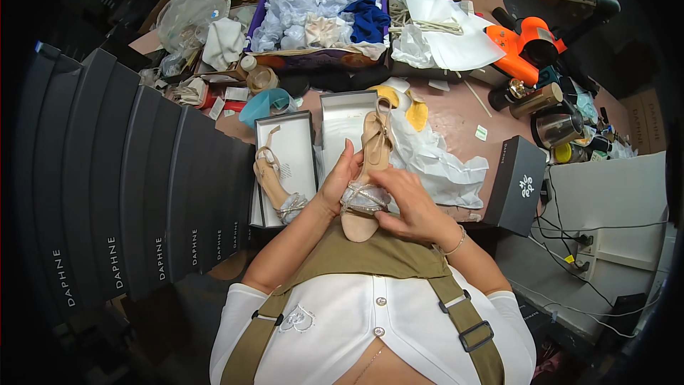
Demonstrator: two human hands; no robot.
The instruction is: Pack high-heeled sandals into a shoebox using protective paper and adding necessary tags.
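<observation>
Cluttered across its whole width, the pinkish-brown worktable [456, 117] carries the items listed below, from your left to your right.

At 9 o'clock, a row of dark grey shoe boxes [135, 171] stands on edge, packed side by side. Just right of that row lies an open white shoe box [299, 144]; a second beige strappy sandal [274, 182] rests inside it, toe end toward you.

At 12 o'clock, a purple-edged cardboard tray [320, 57] holds crumpled pale-blue and white wrapping bags and a dark blue cloth.

At centre, you hold the beige high-heeled sandal with a glittering toe strap [367, 185] above the table edge, its heel end pointing to 12 o'clock. Your left hand [338, 182] grips the left side of the sandal, fingers curled around the sole. Your right hand [410, 207] closes on the right side, fingertips pressed to the glittering strap. Both hands touch the sandal; neither is spread wide.

Behind the sandal, a white box lid [342, 117] lies open, and crumpled white tissue paper [438, 160] spreads at 2 o'clock from your right hand.

At 3 o'clock, a dark grey box lid with a white emblem [516, 185] stands tilted at the table edge. At 1 o'clock, an orange and black heat gun [531, 46] lies on the table, with a metal kettle [559, 128] nearby.
</observation>
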